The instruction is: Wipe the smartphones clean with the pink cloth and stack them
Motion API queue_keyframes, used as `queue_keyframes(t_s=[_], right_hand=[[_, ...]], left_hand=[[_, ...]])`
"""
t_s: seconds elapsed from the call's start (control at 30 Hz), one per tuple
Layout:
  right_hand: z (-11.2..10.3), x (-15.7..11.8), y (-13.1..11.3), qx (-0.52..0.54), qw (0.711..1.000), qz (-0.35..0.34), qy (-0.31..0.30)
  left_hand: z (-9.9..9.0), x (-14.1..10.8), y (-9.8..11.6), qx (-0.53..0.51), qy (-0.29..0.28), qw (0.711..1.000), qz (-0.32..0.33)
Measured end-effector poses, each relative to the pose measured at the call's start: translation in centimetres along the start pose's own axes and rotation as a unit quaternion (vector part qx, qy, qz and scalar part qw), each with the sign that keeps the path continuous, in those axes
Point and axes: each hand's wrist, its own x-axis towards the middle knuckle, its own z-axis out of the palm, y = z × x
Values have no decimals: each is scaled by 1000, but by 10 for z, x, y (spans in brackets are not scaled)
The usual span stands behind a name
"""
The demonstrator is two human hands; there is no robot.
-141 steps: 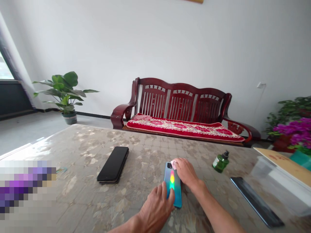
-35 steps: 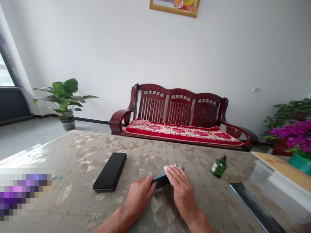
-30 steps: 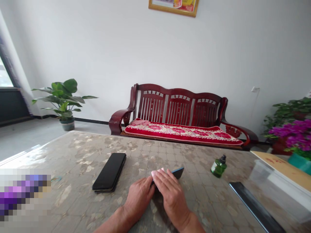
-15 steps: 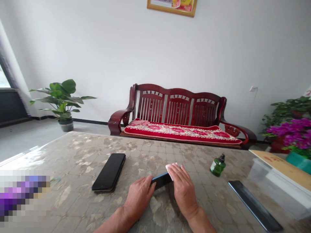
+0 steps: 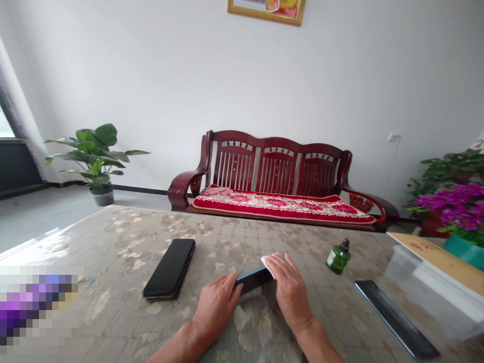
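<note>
A dark phone with a bluish edge (image 5: pixel 255 281) is tilted up just above the table in front of me. My left hand (image 5: pixel 216 304) grips its left end, thumb and fingers closed around it. A pale pink cloth (image 5: pixel 267 263) lies under the fingers of my right hand (image 5: pixel 292 290), pressed to the phone's right end; most of the cloth is hidden by that hand. To the left, a larger black phone (image 5: pixel 170 268) lies flat on the table. On the right stands a small green bottle with a black pump top (image 5: pixel 339 258).
A long dark glossy strip (image 5: pixel 395 318) lies on the patterned tablecloth (image 5: pixel 124 322) at right, beside a clear plastic box (image 5: pixel 423 282) with a tan lid. A blurred purple object (image 5: pixel 30 305) is at far left. Behind the table stands a red wooden bench (image 5: pixel 280 166).
My right hand has slid slightly rightward with the cloth along the phone, baring more of the phone. My left hand and the other things stay put.
</note>
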Motion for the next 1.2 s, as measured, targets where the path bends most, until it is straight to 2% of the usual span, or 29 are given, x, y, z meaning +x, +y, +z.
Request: queue_keyframes(t_s=[0.1,0.3,0.4,0.6,0.7,0.87,0.97,1.2], right_hand=[[-2,-1,-2,5,1000,5,11],[1,5,-32,19,997,-61,-47],[3,5,-26,5,997,-56,-52],[1,-3,5,-23,1000,9,-3],[2,-4,0,-20,1000,7,1],[3,-1,-12,5,999,-22,-32],[3,-2,-4,4,1000,11,-18],[10,-10,16,30,987,158,19]], left_hand=[[0,0,1,-2,1,1000,1],[6,0,-3,-7,24,1000,8],[6,1,-5,-5,26,1000,7],[2,0,-3,-8,15,1000,1],[2,0,-2,-11,14,1000,-1],[2,0,0,-10,9,1000,2],[-1,0,0,-9,2,1000,-8],[-2,0,1,-4,-5,1000,-16]])
